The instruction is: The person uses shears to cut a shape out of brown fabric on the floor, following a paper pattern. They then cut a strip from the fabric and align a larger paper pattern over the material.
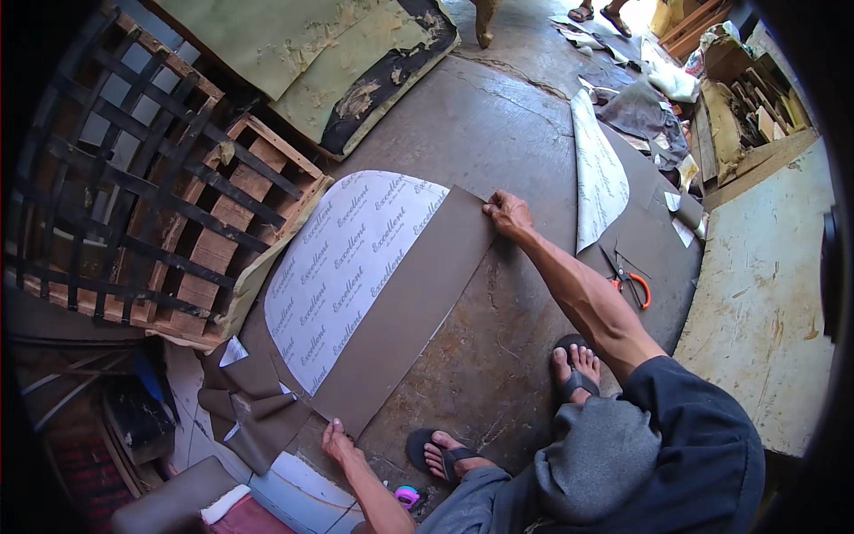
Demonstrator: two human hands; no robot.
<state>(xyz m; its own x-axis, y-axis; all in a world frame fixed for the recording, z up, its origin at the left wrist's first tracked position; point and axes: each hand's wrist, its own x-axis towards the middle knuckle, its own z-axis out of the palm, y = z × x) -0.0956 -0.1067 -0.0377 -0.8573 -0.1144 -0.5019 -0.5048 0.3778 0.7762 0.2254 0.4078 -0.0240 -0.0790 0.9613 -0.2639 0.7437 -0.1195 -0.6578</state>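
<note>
A long brown strip of upholstery vinyl (400,311) lies slantwise over a larger piece with a white printed backing (347,258) and a rounded far edge. My right hand (510,214) is closed on the strip's far right corner, fingers curled at its edge. At the near end, my left hand (339,441) pinches the strip's lower corner between thumb and fingers. Scissors with orange handles (633,287) rest on dark material to the right of my right forearm. A crumpled brown vinyl scrap (253,405) lies to the left of my left hand.
A wooden frame with black webbing (178,205) stands at the left, beside a worn pale green panel (302,53). Another white-backed piece (598,169) and fabric scraps lie at the right near a pale board (765,294). A pink tape measure (407,497) sits near my left foot. Another person's feet (614,20) show at the top.
</note>
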